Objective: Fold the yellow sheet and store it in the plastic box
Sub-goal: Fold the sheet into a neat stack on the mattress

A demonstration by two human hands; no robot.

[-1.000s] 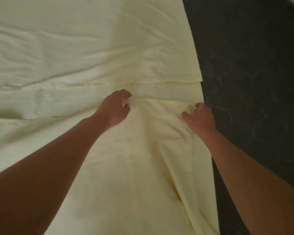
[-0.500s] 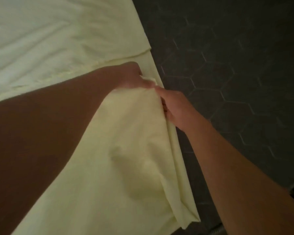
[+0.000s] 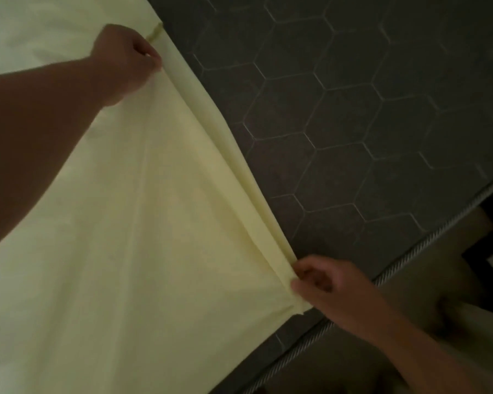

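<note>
The pale yellow sheet covers the left and middle of the view, lying on a dark surface. Its right edge is doubled over and runs diagonally from upper left to lower right. My left hand pinches that edge at the far end, fingers curled round the fabric. My right hand pinches the same edge at the near corner, thumb and fingers closed on the layers. The edge is stretched taut between the two hands. No plastic box is in view.
A dark cover with a hexagon pattern fills the right side. Its corded border runs diagonally at the lower right. Beyond it lies dim floor with a dark frame-like shape.
My hands, close together half a second ago, have moved apart along the sheet's edge. The right hand slid toward me to the near corner and the edge is pulled straight.
</note>
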